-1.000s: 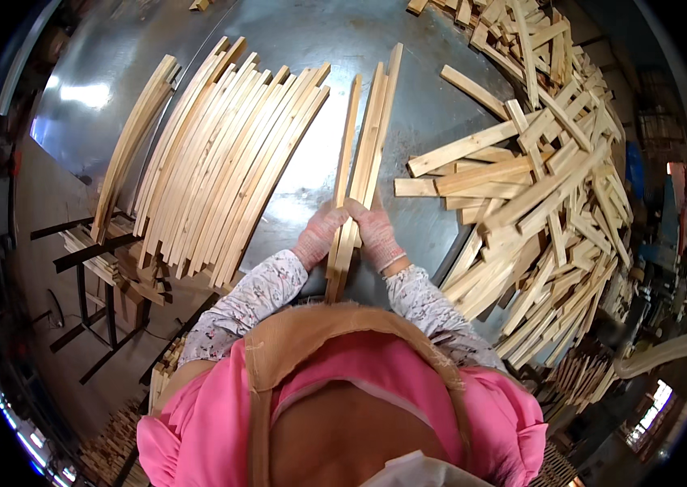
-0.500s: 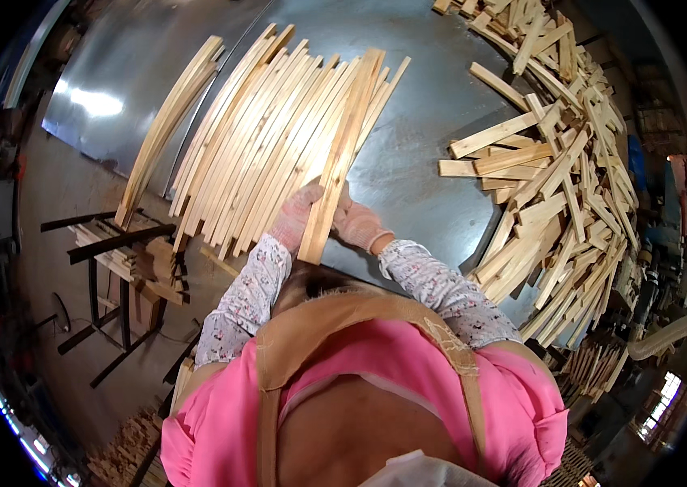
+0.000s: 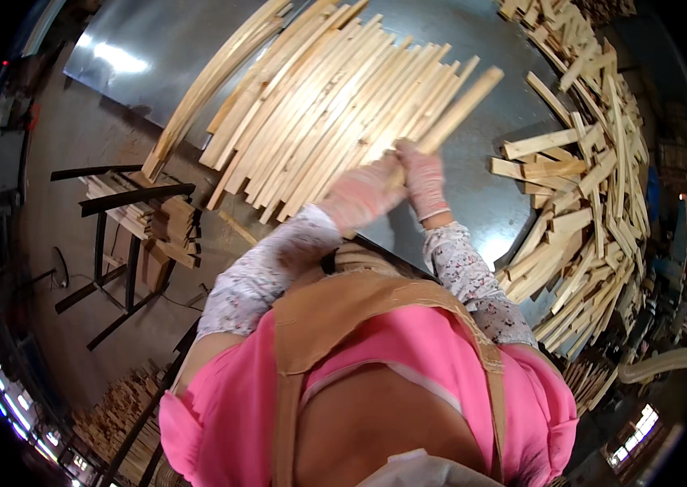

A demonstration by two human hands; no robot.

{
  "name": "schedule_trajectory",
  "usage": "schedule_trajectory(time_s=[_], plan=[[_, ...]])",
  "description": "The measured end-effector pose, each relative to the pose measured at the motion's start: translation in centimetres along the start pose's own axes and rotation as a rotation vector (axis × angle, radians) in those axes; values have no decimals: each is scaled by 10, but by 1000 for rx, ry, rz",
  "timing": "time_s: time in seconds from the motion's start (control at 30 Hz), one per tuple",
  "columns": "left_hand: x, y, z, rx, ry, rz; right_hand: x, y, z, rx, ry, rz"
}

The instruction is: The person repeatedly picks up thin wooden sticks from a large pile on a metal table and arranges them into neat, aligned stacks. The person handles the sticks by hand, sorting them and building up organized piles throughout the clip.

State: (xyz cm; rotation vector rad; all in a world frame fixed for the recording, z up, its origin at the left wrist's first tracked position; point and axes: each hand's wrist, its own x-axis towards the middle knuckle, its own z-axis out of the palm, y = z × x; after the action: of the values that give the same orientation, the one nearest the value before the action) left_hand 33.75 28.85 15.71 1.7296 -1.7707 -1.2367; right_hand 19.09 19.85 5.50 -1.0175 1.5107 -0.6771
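Observation:
A pale wooden strip (image 3: 467,107) slants away from me at the right end of a row of similar strips. My right hand (image 3: 425,177), in a pinkish knit glove, is closed around it near its lower part. My left hand (image 3: 362,197), gloved the same way, closes on the strip's near end, which the fingers mostly hide. Beside my left hand lies the row of wooden strips (image 3: 311,114), side by side on the grey metal table (image 3: 461,191). The held strip is slightly blurred.
A large loose pile of short wood pieces (image 3: 595,195) covers the table's right side. Several longer strips (image 3: 218,81) lie apart at the left. Below them, a black metal stand (image 3: 104,235) is by stacked wood (image 3: 169,223). A pale hose (image 3: 660,365) runs at the far right.
The held strip has turned, its far end swinging to the right and its broad face no longer toward me. My view has shifted, so the table's contents sit differently in it.

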Motion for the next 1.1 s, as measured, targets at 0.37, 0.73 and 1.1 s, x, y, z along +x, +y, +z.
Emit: schedule_trajectory(time_s=[0.37, 0.73, 1.1], plan=[[7, -228, -162, 416, 631, -508, 26, -13, -17, -828, -56, -75], [9, -269, -199, 174, 443, -483, 48, 9, -21, -666, 45, -84], [-29, -185, -135, -300, -38, -443, 88, 4, -83, -828, 104, -61]])
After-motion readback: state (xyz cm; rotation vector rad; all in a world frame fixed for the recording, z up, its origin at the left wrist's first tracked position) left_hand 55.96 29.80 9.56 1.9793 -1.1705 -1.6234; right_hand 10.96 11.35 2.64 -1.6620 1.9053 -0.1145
